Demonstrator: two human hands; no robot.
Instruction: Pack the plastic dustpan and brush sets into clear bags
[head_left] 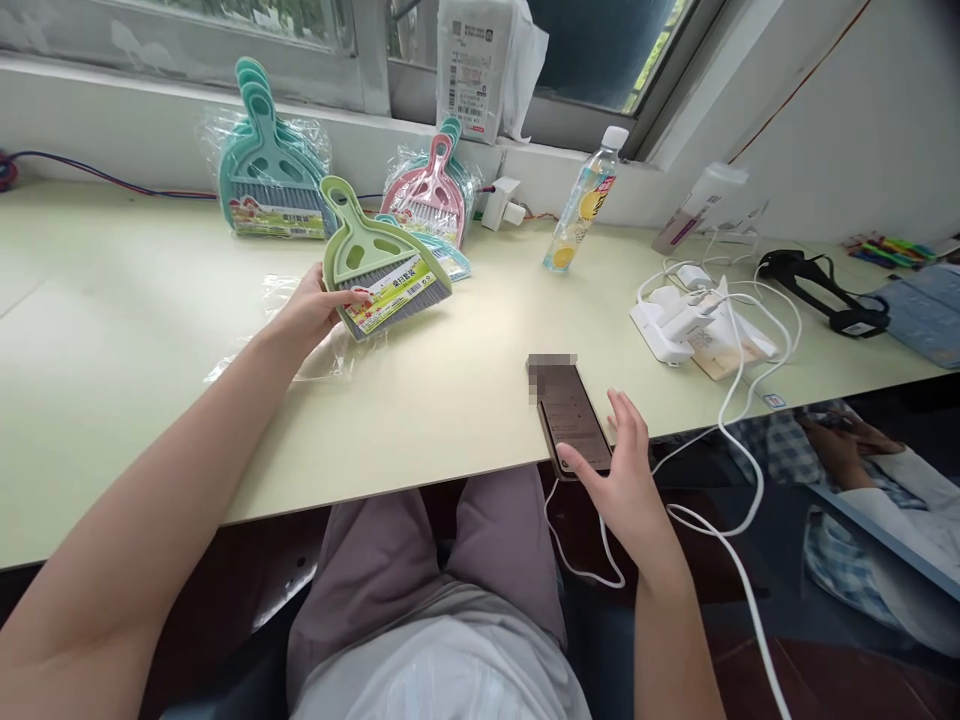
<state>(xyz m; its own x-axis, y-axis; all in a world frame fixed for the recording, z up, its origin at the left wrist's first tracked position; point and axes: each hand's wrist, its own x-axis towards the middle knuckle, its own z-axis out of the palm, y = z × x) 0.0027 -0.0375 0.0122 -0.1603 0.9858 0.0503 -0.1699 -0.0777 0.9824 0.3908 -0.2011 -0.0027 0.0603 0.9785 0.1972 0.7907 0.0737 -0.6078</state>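
My left hand (313,305) grips a light green mini dustpan and brush set (379,262) by its lower left edge, tilted above the pale table (135,340). An empty clear plastic wrapper (270,340) lies under that hand. My right hand (626,470) rests at the table's front edge with fingers spread, its thumb touching the screen of a dark phone (571,412) that lies flat there. A white cable (720,540) hangs off the table beside this hand.
Wrapped teal dustpan sets (266,165) and a pink set (431,192) lean near the window sill. A drink bottle (583,200), a white power strip with chargers (679,320) and a black strap (821,285) lie to the right. Another person's hand (840,445) shows at lower right.
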